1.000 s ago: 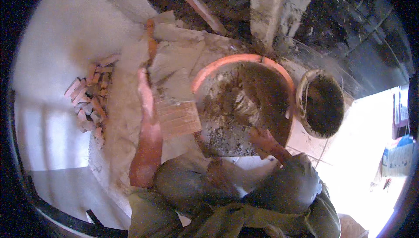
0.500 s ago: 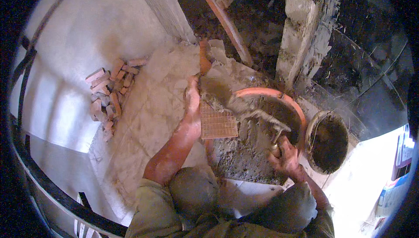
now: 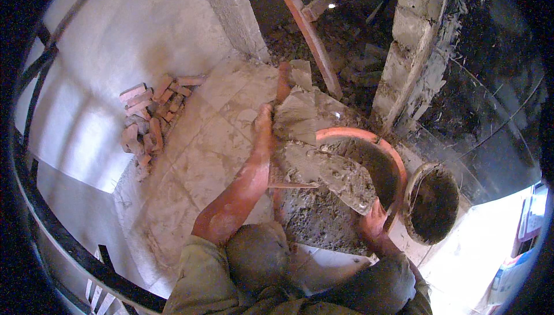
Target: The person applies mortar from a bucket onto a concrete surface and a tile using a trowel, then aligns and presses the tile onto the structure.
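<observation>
My left hand is closed on the left edge of a reddish clay tile, tilted up above a tub. Wet grey mortar covers most of the tile's face, leaving its lower edge bare. My right hand grips a trowel, its handle mostly hidden by the fingers. Mortar coats the trowel blade, which reaches toward the tile's right side. Beneath both hands stands the round orange-rimmed tub, holding a rough mass of mortar.
A dirty round bucket stands right of the tub. Broken bricks are heaped by the white wall at left. A rusty slanted beam and a rough pillar rise at the back. A dark curved rail runs along the left.
The trowel blade has turned from edge-on to flat beside the tile. Mortar now hides the tile's ridged grid, which showed before. My view has shifted slightly.
</observation>
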### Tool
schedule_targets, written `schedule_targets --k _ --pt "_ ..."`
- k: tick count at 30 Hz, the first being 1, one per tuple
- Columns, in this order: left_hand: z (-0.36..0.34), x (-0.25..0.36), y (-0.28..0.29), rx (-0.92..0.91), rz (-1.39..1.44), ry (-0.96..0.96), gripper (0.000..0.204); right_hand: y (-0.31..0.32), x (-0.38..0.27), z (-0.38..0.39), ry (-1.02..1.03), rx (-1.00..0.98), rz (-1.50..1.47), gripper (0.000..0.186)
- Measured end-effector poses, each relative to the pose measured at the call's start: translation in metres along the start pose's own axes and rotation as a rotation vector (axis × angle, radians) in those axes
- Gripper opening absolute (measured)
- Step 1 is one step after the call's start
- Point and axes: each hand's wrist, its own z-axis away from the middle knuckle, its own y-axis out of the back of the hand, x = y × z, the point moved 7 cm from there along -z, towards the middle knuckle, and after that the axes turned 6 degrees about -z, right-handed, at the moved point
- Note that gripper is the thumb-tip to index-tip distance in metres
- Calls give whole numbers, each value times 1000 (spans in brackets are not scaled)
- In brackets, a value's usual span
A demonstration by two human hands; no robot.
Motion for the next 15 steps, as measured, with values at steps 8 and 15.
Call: schedule_targets --k 8,15 --pt "0 6 -1 33 -73 -9 39 1 59 48 -167 -128 -100 32" --pt "5 0 4 -52 -94 6 40 18 6 -36 149 53 15 19"
